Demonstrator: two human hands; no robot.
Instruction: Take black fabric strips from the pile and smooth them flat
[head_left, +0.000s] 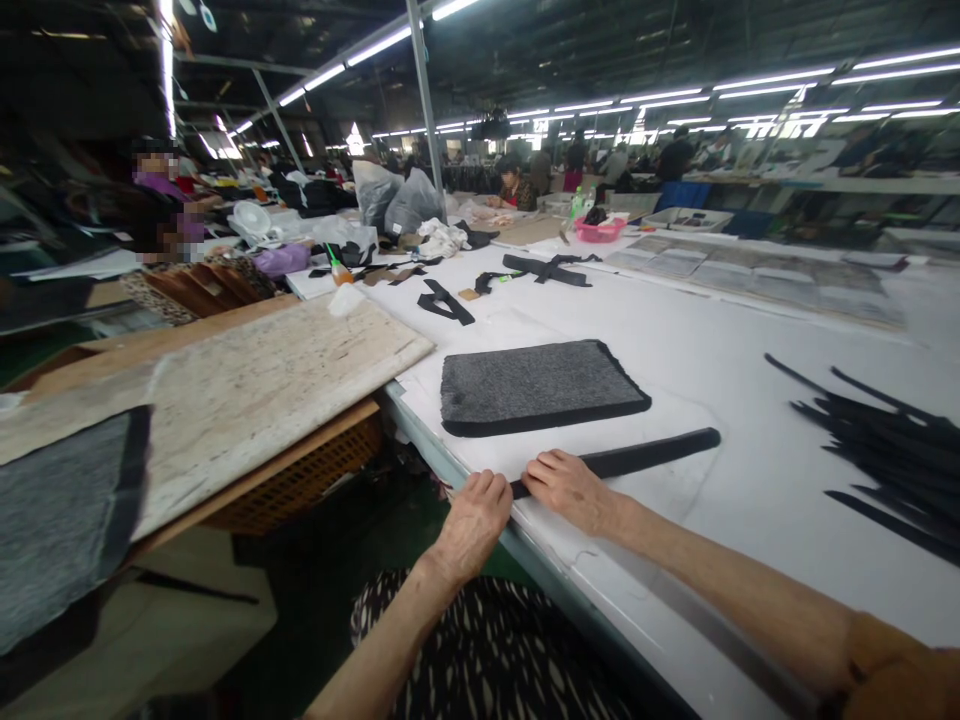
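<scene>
A long black fabric strip (651, 453) lies on the white table (739, 365), its near end at the table's front edge. My left hand (480, 510) grips that end with curled fingers, just past the edge. Close beside it, my right hand (566, 488) is closed on the same strip, with the fingertips bent over it. The strip's far end rests loose on the table, pointing right. Just behind lies a grey felt-like panel (536, 385) with black edging along its front and right sides; neither hand touches it.
Several black strips (885, 450) are heaped at the right. Beyond the panel lie black scraps (547, 268) and a pink basket (600, 228). On the left, a worn board (277, 385) adjoins the table, with another grey panel (67, 520) at its near end. Other people work farther back.
</scene>
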